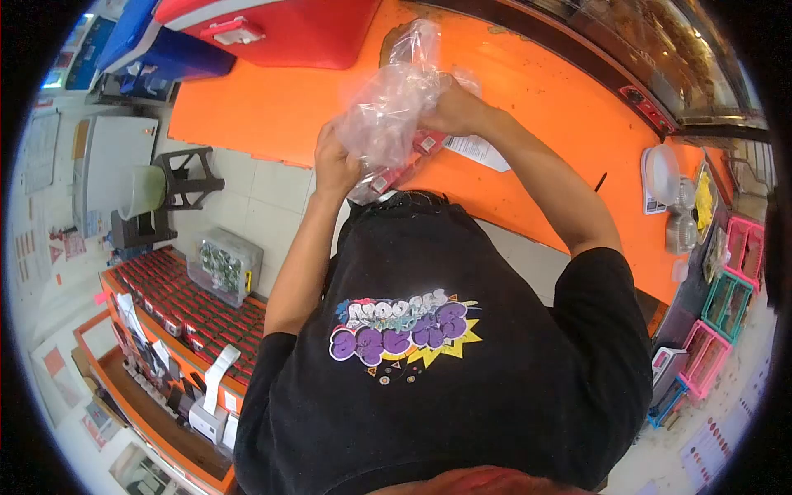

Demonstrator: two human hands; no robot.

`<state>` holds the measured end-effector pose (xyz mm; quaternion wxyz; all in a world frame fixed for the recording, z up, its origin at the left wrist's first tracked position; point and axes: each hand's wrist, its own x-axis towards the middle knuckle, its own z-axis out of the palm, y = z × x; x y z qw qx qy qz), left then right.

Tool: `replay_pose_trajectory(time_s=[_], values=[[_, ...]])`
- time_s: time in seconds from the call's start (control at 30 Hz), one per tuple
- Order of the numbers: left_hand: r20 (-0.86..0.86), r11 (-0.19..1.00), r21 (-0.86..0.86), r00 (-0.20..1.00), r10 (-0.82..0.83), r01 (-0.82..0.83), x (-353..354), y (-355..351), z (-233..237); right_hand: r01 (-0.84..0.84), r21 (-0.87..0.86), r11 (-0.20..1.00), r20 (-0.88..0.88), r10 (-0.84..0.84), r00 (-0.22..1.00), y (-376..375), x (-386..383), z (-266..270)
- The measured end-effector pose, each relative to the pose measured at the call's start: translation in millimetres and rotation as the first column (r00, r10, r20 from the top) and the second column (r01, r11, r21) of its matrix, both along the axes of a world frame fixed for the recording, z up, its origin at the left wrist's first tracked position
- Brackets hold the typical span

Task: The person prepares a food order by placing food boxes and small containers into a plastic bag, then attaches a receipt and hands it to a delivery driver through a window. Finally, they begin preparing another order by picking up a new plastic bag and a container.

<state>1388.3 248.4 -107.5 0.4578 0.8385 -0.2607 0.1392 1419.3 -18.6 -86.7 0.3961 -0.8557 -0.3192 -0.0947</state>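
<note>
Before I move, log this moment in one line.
left hand: gripping clear plastic | right hand: on same plastic | near edge of orange counter | far left: red cooler

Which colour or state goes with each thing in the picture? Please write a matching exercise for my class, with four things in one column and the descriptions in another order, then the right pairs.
Things
1. Plastic bag
2. Cool box
3. Table
4. Shirt

Descriptions
A. Orange
B. Black, with a bright printed design
C. See-through, held by the left hand and right hand
D. Red

Pairs: 1-C, 2-D, 3-A, 4-B
</note>
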Motion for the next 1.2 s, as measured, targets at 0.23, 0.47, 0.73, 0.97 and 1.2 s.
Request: replay_pose_trajectory(time_s=[0.23,0.47,0.73,0.97,1.2], values=[[-0.052,0.996,-0.005,0.995,0.086,-0.086,7,-16,-3,-0.066,0.074,0.995,-0.242,0.082,0.967,25,0,11],[0.057,0.995,0.058,0.996,0.075,-0.078,10,-14,2,0.031,0.214,0.976,-0.298,0.035,0.954,30,4,-4],[-0.083,0.879,0.383,0.959,-0.272,0.283,18,-11,32,0.287,0.421,0.860,-0.516,-0.034,0.856,46,-14,19],[-0.124,0.861,0.432,0.963,-0.239,0.269,18,-21,38,0.422,0.561,0.712,-0.652,0.065,0.756,37,-24,25],[-0.098,0.948,0.234,0.975,-0.197,0.216,31,-63,17,0.655,0.624,0.426,-0.677,-0.124,0.725,100,-42,39]])
